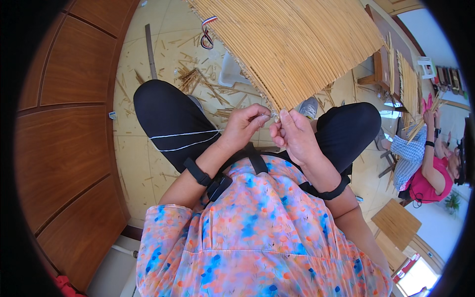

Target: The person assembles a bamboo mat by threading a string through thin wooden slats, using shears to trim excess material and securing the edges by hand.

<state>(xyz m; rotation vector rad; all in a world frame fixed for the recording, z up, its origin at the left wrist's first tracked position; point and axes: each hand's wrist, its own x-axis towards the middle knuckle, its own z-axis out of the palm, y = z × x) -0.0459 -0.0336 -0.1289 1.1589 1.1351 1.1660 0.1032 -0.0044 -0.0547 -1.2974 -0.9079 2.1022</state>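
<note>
A large mat of thin, straw-coloured stalks [307, 44] slopes down toward me, its near corner between my knees. My right hand [298, 136] is closed at that corner, thumb and fingers pinching the edge of the mat. Just to its left, my left hand [242, 126] is closed in a pinch close to the same edge. White string [185, 133] loops over my left thigh and runs up to my left hand; its end at the fingertips is too small to make out. A striped ribbon [206, 37] hangs from the mat's left edge.
Loose stalks [190, 76] litter the tiled floor around a white plastic stool [231, 72]. Wooden panels [74, 133] stand at the left. At the right, a person in pink [435, 175] holds stalks beside a wooden table [378, 64]. A small wooden stool [396, 222] is nearer.
</note>
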